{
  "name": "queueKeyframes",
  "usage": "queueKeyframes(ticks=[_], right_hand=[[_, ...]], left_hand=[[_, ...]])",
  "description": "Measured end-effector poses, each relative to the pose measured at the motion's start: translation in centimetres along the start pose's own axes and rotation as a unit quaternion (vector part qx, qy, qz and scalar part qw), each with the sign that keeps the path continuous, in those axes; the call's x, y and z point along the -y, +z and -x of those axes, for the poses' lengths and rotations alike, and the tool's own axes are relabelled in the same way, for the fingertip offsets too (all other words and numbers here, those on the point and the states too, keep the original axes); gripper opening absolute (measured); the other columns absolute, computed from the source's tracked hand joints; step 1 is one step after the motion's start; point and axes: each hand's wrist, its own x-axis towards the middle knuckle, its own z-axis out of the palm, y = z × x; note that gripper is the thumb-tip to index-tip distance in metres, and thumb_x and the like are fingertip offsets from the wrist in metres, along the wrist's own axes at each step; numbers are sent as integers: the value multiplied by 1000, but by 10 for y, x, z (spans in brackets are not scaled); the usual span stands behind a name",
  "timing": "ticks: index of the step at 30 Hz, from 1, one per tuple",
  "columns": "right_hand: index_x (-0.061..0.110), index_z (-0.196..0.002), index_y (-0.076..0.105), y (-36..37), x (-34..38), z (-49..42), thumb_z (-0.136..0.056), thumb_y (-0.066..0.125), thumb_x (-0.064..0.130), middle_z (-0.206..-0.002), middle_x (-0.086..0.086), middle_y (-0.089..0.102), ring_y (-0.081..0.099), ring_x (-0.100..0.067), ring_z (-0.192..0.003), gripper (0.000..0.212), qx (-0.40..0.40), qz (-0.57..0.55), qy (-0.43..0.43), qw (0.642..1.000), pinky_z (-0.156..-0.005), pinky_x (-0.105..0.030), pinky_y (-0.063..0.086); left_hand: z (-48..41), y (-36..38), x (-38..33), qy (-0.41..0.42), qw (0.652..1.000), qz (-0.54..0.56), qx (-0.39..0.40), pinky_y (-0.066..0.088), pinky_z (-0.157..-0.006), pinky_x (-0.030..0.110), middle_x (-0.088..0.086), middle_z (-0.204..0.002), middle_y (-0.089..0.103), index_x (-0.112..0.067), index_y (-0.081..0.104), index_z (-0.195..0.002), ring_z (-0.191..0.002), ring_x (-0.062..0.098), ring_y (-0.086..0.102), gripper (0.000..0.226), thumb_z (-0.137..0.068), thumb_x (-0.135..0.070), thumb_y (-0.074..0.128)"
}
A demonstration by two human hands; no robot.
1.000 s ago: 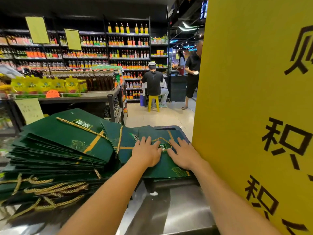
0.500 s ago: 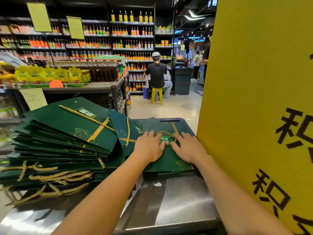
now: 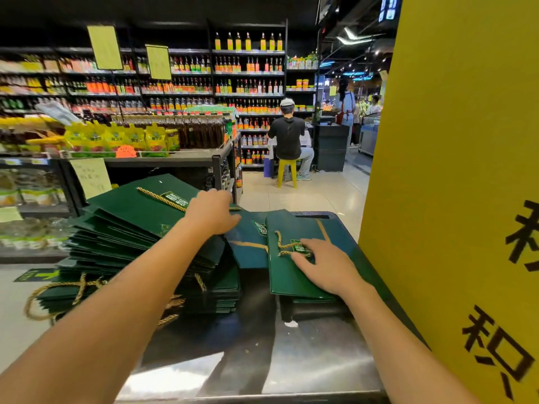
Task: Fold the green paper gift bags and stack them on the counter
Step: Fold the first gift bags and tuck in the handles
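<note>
Here right grip (image 3: 326, 266) presses folded bag (image 3: 288, 279) flat-fingered; left grip (image 3: 214, 212) touches stack (image 3: 131, 211).

Both bare forearms (image 3: 140, 287) reached up from the lower edge. The left hand (image 3: 214, 212) sat palm down at centre frame, its fingers hidden past the knuckles. The right hand (image 3: 326, 266), lower right, lay flat, fingers spread.
</note>
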Motion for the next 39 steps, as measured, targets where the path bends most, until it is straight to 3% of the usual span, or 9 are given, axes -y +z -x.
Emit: queueKeyframes(ticks=[4, 8, 13, 22, 24, 26, 32, 37, 39], right_hand=[[29, -148, 48, 5, -1, 2, -100, 36, 65, -138, 6, 57, 51, -17, -129, 61, -11, 9, -4, 1000, -111, -42, 40], [30, -151, 44, 4, 0, 2, -101, 36, 64, -150, 4, 50, 44, -18, -138, 62, -6, -1, 6, 1000, -118, -44, 33], [28, -152, 44, 4, 2, 6, -102, 38, 60, -152, 3, 48, 41, -17, -142, 60, -10, 3, 2, 1000, -119, -41, 27], [28, -151, 44, 1, 5, 8, -102, 38, 60, -149, 1, 51, 43, -19, -139, 59, -1, 23, -1, 1000, -118, -41, 28], [28, -151, 45, 0, 5, 7, -102, 38, 61, -150, 1, 50, 42, -19, -140, 59, 0, 22, 0, 1000, -119, -42, 27], [28, -150, 45, 1, 4, 6, -101, 38, 61, -150, 2, 50, 42, -18, -140, 60, 1, 18, -2, 1000, -119, -43, 28], [30, -153, 41, -2, 4, 4, -101, 39, 63, -160, 0, 39, 34, -21, -148, 62, 2, 4, 3, 1000, -122, -46, 27], [28, -153, 41, -6, 5, 7, -101, 41, 60, -158, 1, 41, 36, -19, -146, 61, -6, -8, 0, 1000, -118, -42, 32], [27, -152, 43, -8, 5, 6, -101, 41, 60, -152, 2, 48, 43, -18, -140, 60, -5, -7, 2, 1000, -114, -42, 37]], left_hand=[[-8, -14, 21, -52, 997, -53, 27, 31, -111, 50, 13, -142, 52, -17, 50, -140, -136, 39, 39, 71, -90, -66, 60], [-14, -13, 28, -84, 990, -79, 78, 29, -114, 49, 15, -136, 54, -13, 59, -108, -136, 38, 38, 71, -86, -80, 50], [-19, -10, 25, -105, 989, -69, 78, 26, -114, 48, 15, -143, 50, -13, 60, -125, -139, 37, 35, 87, -80, -87, 48], [-24, -3, 15, -138, 980, 137, 28, 35, -107, 51, 14, -106, 66, -12, 53, -93, -115, 37, 57, 49, -84, -55, 75], [-23, -3, 14, -120, 970, 209, 12, 48, -83, 41, 12, -80, 61, -10, 52, -83, -84, 29, 61, 40, -88, -43, 74], [-20, -6, 14, -113, 957, 267, -9, 41, -63, 33, 7, -67, 48, -12, 50, -73, -66, 23, 49, 33, -93, -27, 71], [-13, -19, 19, -122, 910, 386, -89, 42, -64, 34, 7, -80, 48, -14, 44, -81, -76, 25, 47, 21, -93, -9, 60], [-3, -38, 26, -155, 847, 485, -155, 45, -48, 25, 6, -89, 44, -11, 43, -97, -74, 17, 44, 13, -98, -2, 52], [3, -47, 35, -165, 827, 508, -175, 54, -58, 29, 6, -93, 46, -11, 43, -102, -78, 17, 47, 13, -98, -3, 53]])
